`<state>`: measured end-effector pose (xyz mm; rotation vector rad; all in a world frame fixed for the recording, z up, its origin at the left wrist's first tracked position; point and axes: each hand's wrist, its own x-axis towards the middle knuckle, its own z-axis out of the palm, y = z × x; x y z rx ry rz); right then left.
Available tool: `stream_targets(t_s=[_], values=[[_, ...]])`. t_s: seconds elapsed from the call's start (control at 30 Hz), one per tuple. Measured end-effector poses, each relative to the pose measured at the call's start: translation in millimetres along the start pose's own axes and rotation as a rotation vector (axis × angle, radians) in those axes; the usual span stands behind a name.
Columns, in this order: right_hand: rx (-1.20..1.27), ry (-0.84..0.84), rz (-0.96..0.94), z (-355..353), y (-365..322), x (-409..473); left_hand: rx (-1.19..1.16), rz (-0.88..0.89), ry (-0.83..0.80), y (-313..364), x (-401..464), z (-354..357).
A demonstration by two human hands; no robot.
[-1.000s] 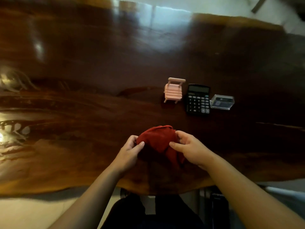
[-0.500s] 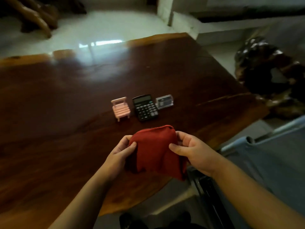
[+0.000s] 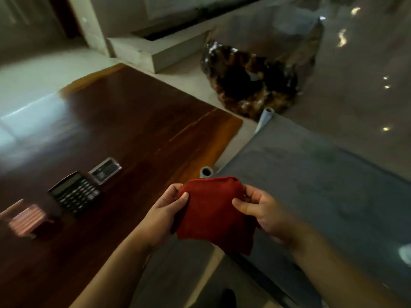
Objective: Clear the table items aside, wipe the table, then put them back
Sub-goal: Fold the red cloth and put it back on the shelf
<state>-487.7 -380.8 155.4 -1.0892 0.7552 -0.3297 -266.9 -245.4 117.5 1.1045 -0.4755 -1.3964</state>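
A folded red cloth hangs in the air past the right end of the dark wooden table. My left hand pinches its left edge and my right hand pinches its right edge. On the table at the left lie a black calculator, a small clear plastic case just behind it, and a pink toy chair, blurred, near the frame's left edge.
A grey padded surface with pale tube ends lies to the right of the table, below my hands. A large dark gnarled wood piece stands on the pale floor beyond. A white step rises at the back.
The view has swung right. Both hands have carried the red cloth off the table's near edge to beyond its right end. The calculator, case and chair stay in place.
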Motion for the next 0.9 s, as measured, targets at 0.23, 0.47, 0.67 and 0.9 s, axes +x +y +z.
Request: stream_targets(t_s=[0.23,0.47,0.67,0.9], values=[[0.116,0.236,0.038,-80.3,-0.6,8.3,0.185,-0.139,-0.055,5.8,83.7,71.5],[0.133,0.375,0.084,-114.1,13.5,37.1,0.396,-0.262,0.009,6.3,148.8,100.6],[-0.119,0.565,0.154,-130.3,44.3,60.3,0.679,-0.311,0.009,-20.8,189.0,93.5],[-0.581,0.761,0.209,-139.2,68.4,61.4,1.094,-0.198,-0.098,-24.9,194.3,88.5]])
